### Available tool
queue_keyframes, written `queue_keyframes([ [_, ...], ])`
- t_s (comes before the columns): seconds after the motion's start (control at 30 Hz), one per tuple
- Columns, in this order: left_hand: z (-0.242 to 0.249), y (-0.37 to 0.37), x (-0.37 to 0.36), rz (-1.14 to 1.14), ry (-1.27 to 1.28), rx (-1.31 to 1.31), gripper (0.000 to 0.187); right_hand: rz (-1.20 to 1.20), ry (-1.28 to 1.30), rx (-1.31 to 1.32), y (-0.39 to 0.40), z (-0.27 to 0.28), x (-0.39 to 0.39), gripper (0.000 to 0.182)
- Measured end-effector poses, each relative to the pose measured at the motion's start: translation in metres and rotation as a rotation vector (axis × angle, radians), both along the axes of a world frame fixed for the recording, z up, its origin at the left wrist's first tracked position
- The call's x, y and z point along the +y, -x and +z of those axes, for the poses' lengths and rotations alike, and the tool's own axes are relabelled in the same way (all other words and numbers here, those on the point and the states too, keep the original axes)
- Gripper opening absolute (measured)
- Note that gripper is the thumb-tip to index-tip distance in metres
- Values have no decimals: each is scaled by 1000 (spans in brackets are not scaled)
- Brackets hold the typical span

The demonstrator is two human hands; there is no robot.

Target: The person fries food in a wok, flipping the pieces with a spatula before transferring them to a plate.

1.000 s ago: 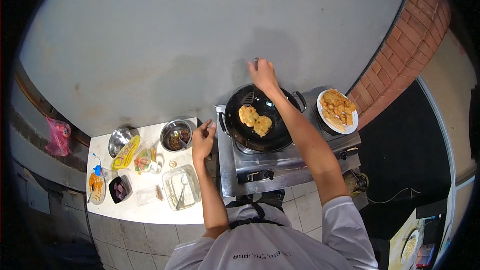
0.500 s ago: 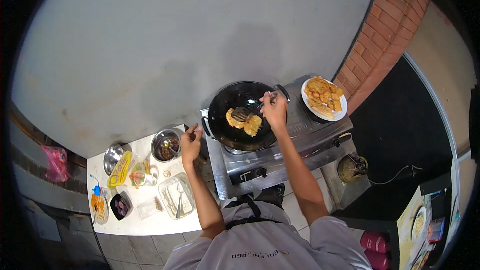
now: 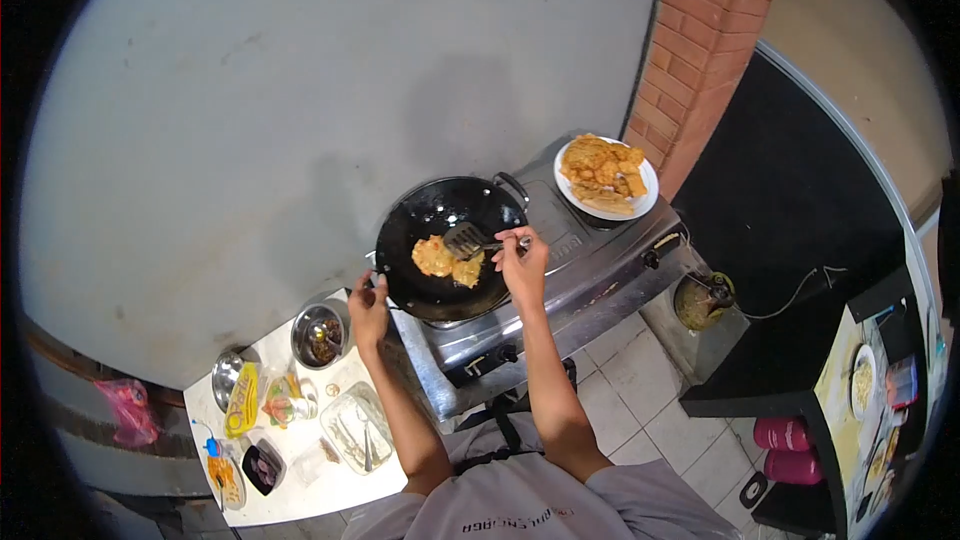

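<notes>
A black wok [image 3: 400, 225] sits on the metal stove, with two fritters [image 3: 432, 256] frying inside. My right hand [image 3: 522, 258] is closed round the handle of a slotted spatula [image 3: 464, 238], whose blade rests over the fritters. At the wok's left side, my left hand [image 3: 368, 308] is at the loop handle, fingers bent; whether they close on it is hard to make out. A white plate [image 3: 648, 202] piled with golden fried pieces [image 3: 600, 165] stands on the stove's right side.
The white table [image 3: 290, 500] at lower left holds a metal bowl [image 3: 306, 325], a yellow packet [image 3: 241, 402], a plastic container [image 3: 345, 440] and a dark bowl [image 3: 262, 468]. A pot [image 3: 690, 312] stands right of the stove. A brick pillar [image 3: 690, 60] rises behind.
The view has shifted and turned. My left hand has come to the wok's left handle. My right hand has drawn toward the wok's near right side, with the spatula now pointing left.
</notes>
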State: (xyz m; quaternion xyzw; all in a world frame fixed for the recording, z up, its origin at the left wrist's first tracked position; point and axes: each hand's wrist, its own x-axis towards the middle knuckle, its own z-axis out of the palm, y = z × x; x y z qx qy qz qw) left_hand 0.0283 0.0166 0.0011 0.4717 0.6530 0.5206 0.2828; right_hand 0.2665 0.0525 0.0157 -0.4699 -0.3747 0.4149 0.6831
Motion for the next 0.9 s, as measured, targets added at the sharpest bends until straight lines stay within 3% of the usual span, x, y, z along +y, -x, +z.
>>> queue_keyframes([
  [0.17, -10, -3, 1, -8, -37, 9, 41, 23, 30, -11, -1, -1, -5, 11],
  [0.33, -9, -7, 1, 40, -31, 47, 36, 10, -65, -236, 20, -14, -3, 9],
  [0.57, -9, 7, -5, 128, -72, 98, 30, 36, -74, -257, 21, -12, 1, 13],
  [0.67, 5, 8, -9, 182, -13, 100, 29, 57, -62, -239, 18, -9, 3, 16],
  [0.7, 5, 12, -11, 189, 65, 117, 38, 62, -35, -256, 16, 0, 0, 17],
  [0.9, 9, 22, -13, 215, 87, 138, 35, 80, -21, -334, 7, 22, 8, 13],
])
